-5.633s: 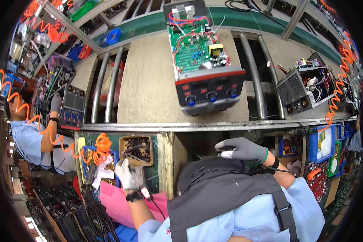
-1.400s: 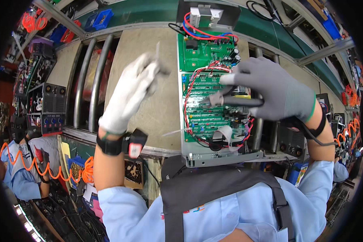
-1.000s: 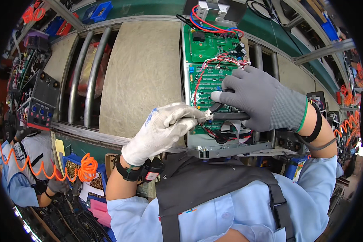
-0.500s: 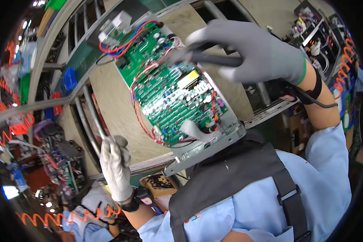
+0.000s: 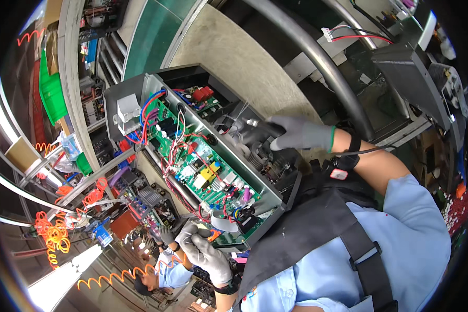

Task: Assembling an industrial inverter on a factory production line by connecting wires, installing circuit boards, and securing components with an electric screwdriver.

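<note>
A green circuit board [image 5: 213,177] with a yellow-wrapped transformer and red, blue and white wires sits in a metal tray [image 5: 229,156]. The tray stands tilted against a black housing [image 5: 291,187], whose right-hand bay shows coiled and grey parts. My left hand [image 5: 205,255], in a pale grey glove, is closed at the tray's near-left edge, beside a bundle of wires [image 5: 179,192]. Above the right-hand bay is my right hand [image 5: 304,135], in a darker grey glove. Its fingers are closed around something dark and blurred, which I cannot make out.
Metal rollers [image 5: 317,62] run beyond the grey work board [image 5: 234,47]. A black panel [image 5: 411,83] stands at the far right. To the lower left, a co-worker [image 5: 174,270] sits near an orange coiled hose [image 5: 125,273]. More electronic assemblies [image 5: 148,200] lie at the left.
The head view has swung. The board's tray is now tilted, showing the black housing beside it. My left hand came to the tray's edge; my right hand moved from the board to the right-hand bay.
</note>
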The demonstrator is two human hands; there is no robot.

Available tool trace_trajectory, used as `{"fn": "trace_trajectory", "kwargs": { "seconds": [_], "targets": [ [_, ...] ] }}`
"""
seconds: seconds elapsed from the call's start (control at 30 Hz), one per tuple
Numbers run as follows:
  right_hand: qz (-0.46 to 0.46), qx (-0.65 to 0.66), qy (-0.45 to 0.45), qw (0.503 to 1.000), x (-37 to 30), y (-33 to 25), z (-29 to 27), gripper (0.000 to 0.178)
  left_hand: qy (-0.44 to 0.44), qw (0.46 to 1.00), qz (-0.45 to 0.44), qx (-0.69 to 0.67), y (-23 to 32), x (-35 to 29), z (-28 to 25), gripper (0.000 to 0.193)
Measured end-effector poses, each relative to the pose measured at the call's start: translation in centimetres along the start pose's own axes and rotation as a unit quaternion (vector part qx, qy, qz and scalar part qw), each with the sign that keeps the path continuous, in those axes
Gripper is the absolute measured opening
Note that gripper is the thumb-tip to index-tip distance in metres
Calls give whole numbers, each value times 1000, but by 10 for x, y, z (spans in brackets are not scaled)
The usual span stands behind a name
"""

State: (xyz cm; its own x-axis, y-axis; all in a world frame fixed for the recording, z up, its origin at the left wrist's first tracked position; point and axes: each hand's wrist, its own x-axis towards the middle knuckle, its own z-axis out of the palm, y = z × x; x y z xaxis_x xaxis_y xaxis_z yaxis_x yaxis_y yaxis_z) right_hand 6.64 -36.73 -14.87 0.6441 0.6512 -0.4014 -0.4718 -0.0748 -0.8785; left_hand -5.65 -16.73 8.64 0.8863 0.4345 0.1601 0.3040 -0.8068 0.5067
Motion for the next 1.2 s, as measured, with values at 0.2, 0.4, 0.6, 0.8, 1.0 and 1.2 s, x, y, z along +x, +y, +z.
{"fn": "trace_trajectory", "kwargs": {
  "seconds": [0.2,0.4,0.6,0.8,1.0,1.2],
  "targets": [
    [31,104,-24,994,20,-5,15,61,34,998,-56,12,6,-5,3,21],
    [45,114,-14,992,18,-11,15,55,22,998,-57,-32,2,-5,1,16],
    [88,216,-18,972,7,-13,20,49,27,997,-62,-30,-4,-6,-1,18],
    [108,234,-26,966,12,-10,22,45,38,997,-52,-42,-5,-6,0,18],
    [138,237,-44,961,13,-24,13,39,42,997,-57,-23,-7,-6,0,19],
    [106,243,-59,962,15,-23,12,36,31,999,-13,-20,-7,-3,1,24]
  ]
}}
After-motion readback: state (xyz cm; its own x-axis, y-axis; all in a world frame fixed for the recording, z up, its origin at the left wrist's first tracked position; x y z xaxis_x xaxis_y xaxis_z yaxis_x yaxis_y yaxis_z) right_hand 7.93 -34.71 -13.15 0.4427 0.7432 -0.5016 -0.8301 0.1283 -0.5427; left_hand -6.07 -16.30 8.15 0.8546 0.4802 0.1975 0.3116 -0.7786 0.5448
